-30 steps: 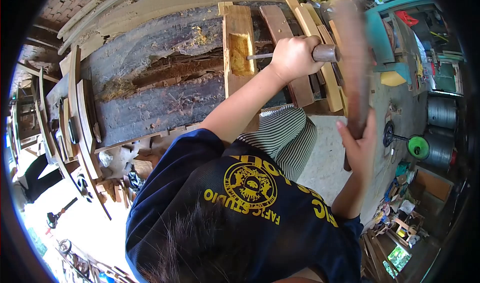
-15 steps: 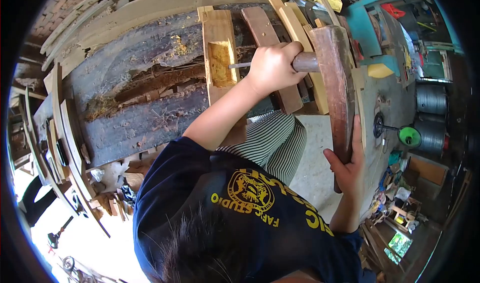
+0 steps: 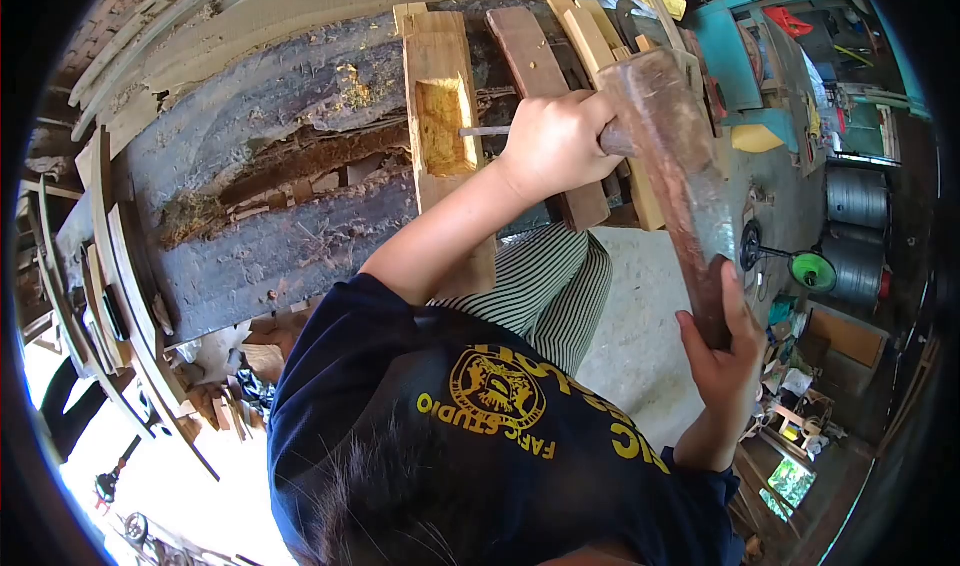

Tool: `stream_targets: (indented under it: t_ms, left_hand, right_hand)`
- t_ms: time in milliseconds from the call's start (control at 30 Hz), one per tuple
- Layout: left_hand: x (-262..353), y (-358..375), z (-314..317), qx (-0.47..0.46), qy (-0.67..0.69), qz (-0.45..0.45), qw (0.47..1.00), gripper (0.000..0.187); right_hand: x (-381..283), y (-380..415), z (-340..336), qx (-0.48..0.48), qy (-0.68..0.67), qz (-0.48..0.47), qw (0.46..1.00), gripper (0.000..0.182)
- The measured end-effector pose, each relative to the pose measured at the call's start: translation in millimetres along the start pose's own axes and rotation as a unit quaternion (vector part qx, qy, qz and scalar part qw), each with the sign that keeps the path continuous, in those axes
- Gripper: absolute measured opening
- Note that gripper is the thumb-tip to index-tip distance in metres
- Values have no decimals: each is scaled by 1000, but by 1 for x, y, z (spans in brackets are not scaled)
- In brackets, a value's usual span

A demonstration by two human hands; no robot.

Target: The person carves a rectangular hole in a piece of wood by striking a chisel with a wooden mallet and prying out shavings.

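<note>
In the upper middle of the frame, the board (image 3: pixel 437 46) has a rough-floored hollow (image 3: pixel 437 116) cut into it; how much remains uncut cannot be judged from here. The left hand (image 3: pixel 555 144) grips the chisel (image 3: pixel 488 131), its blade running leftward from the fingers into the hollow. The right hand's (image 3: pixel 722 361) fingers wrap the mallet's (image 3: pixel 675 156) lower end, right of centre.

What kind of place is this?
It looks like a woodworking shop. One hand holds a chisel at a hollow in a wooden block, the other holds a wooden mallet, and long planks stand nearby.
</note>
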State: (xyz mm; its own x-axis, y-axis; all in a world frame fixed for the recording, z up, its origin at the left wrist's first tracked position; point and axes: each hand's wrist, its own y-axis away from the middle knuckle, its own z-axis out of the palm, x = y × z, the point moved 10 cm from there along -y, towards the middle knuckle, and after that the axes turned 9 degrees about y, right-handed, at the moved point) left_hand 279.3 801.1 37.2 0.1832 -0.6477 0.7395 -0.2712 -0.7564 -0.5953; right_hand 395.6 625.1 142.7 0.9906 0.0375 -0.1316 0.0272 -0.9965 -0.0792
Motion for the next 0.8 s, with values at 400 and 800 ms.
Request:
stream_targets:
  t_ms: [400, 800]
  left_hand:
    - [-12, 9, -15, 100, -1, 19, 995, 22]
    - [-52, 22, 54, -103, -55, -57, 992, 19]
  right_hand:
    - [-23, -27, -5, 31, 44, -22, 998, 62]
    - [15, -39, 18, -153, 151, 82, 973, 63]
